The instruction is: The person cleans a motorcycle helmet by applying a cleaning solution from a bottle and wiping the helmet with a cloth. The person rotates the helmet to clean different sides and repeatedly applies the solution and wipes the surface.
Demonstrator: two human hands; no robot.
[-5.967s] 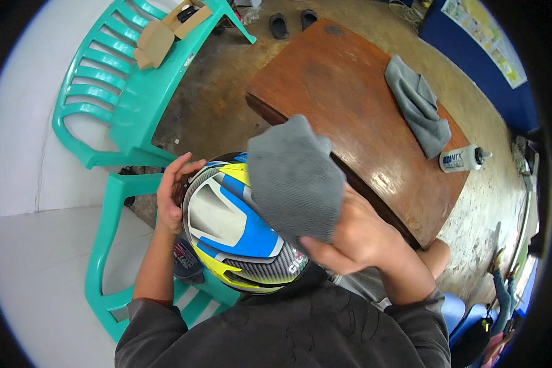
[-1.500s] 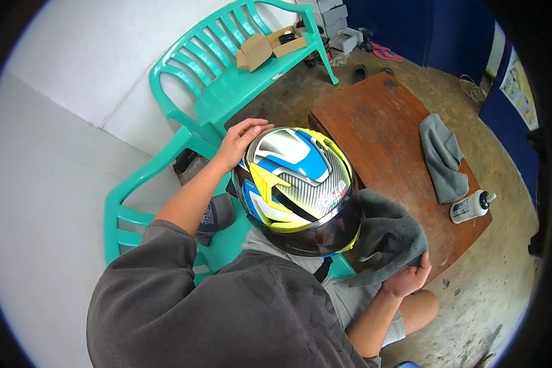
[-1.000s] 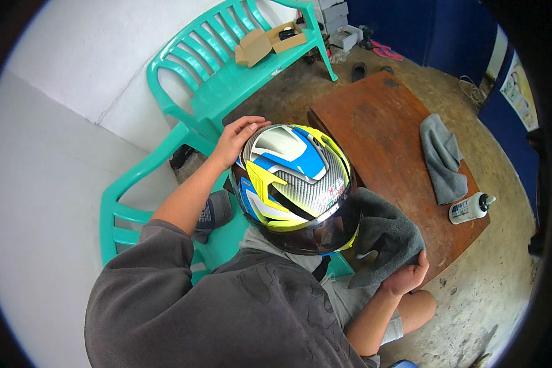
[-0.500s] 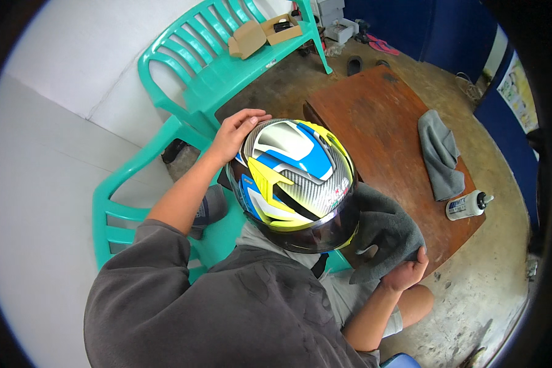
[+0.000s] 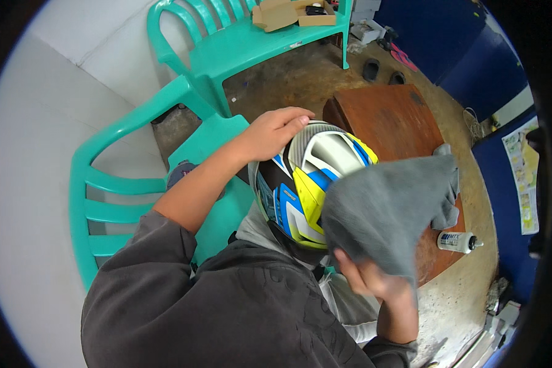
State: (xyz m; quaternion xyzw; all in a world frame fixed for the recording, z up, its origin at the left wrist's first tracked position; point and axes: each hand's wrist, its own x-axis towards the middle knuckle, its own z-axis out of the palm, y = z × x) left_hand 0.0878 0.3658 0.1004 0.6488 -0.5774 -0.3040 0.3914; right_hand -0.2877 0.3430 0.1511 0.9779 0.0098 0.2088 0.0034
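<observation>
A full-face motorcycle helmet (image 5: 303,196) in white, blue, yellow and carbon pattern rests on my lap, tilted. My left hand (image 5: 276,134) lies on the far edge of its shell, fingers stretched out. At the lower right, my right hand (image 5: 377,279), smeared by motion, grips a grey cloth (image 5: 386,196). That cloth spreads over the helmet's right side and covers much of the shell and visor there. A second grey cloth (image 5: 446,218) lies on the brown wooden table, partly hidden behind the raised one.
A white squeeze bottle (image 5: 457,241) lies on the wooden table (image 5: 389,113). Green plastic chairs (image 5: 211,142) stand left and behind, one bearing an opened cardboard box (image 5: 316,18). A dark cap-like item (image 5: 179,173) sits beside my left arm. Slippers (image 5: 371,69) lie on the floor.
My right hand has swung the grey cloth up and left, from beside the helmet onto its right side. My left hand stays on the shell. The whole view has shifted.
</observation>
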